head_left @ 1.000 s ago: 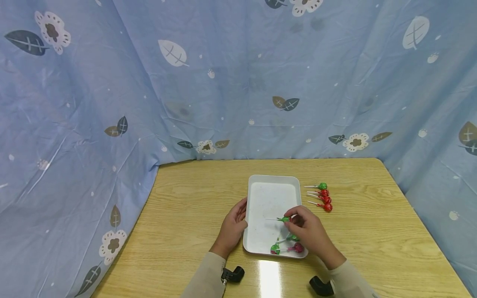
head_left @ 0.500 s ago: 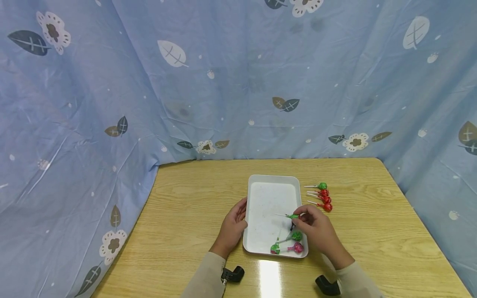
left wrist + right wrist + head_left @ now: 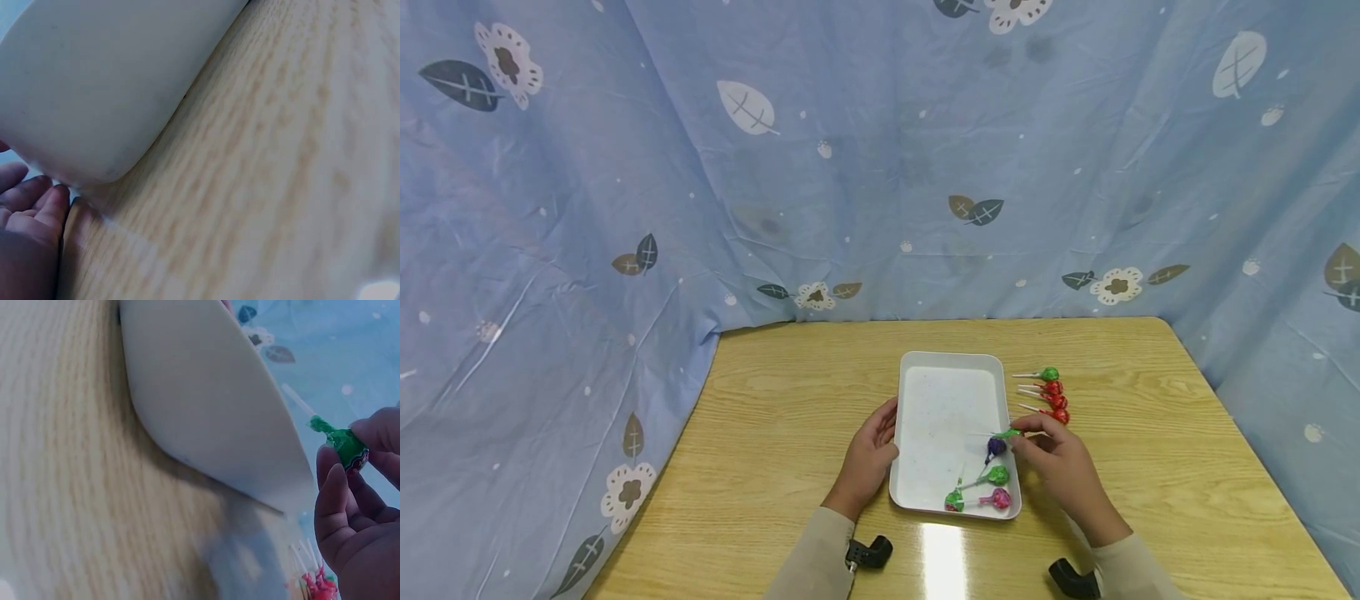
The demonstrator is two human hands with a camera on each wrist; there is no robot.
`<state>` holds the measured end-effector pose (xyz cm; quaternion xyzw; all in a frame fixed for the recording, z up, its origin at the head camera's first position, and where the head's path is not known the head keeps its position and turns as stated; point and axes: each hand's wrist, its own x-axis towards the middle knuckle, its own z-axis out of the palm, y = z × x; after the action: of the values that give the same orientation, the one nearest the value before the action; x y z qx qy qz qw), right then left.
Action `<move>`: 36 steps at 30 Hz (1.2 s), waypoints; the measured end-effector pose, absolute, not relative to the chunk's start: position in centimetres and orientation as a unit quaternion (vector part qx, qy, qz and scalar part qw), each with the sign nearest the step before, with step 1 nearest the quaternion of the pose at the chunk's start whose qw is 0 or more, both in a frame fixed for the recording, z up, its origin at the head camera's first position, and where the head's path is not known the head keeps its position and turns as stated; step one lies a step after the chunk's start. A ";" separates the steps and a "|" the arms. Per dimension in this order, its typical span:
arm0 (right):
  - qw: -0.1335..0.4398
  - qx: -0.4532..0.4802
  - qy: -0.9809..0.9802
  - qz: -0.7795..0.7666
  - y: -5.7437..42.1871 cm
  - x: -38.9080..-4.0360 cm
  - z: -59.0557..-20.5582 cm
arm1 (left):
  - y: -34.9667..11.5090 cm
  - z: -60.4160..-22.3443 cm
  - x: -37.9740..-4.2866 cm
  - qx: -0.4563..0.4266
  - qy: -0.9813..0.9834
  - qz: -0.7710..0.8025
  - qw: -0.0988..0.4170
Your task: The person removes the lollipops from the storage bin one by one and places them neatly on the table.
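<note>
White, shallow rectangular tray (image 3: 951, 392) at lower centre of the frame, already holding a dark purple wrapped lollipop (image 3: 996, 447), light green wrapped lollipop (image 3: 997, 475), pink wrapped lollipop (image 3: 1000, 498) and bottom-most green lollipop (image 3: 953, 502). Pinched in the right hand (image 3: 1063, 467), grip closed to thumb and fingertips: a green-and-red wrapped lollipop (image 3: 345, 449), at the tray's right rim. Probably about halfway; left outside, on the pale wood table (image 3: 1120, 467) to the right: one dark-green wrapped lollipop (image 3: 1049, 374), three red wrapped lollipops (image 3: 1055, 388). Left hand (image 3: 867, 462) at the left wall, fingers loosely bent; hard to tell from the blurred left wrist view whether bracing.

Four green lollipops (image 3: 997, 475), three red (image 3: 1056, 388), one purple (image 3: 996, 447), one pink (image 3: 1001, 498); one tray (image 3: 943, 387); two hands (image 3: 867, 454) (image 3: 1060, 467).
</note>
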<state>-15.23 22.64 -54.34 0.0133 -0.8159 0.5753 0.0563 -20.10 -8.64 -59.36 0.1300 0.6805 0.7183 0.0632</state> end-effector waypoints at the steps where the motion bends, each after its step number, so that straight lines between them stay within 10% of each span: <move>1: 0.057 0.011 -0.813 0.580 22.8 -15.2 -54.5 | -8.7 -59.4 -20.1 0.130 0.681 0.718 0.063; 36: 0.079 -0.082 -0.837 0.535 26.7 -15.0 -56.0 | -8.6 -59.2 -20.0 0.131 0.680 0.719 0.060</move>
<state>-15.03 26.69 -56.05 -0.0819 -0.8375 0.5345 0.0788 -19.96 -8.57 -59.20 0.1314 0.6797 0.7192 0.0596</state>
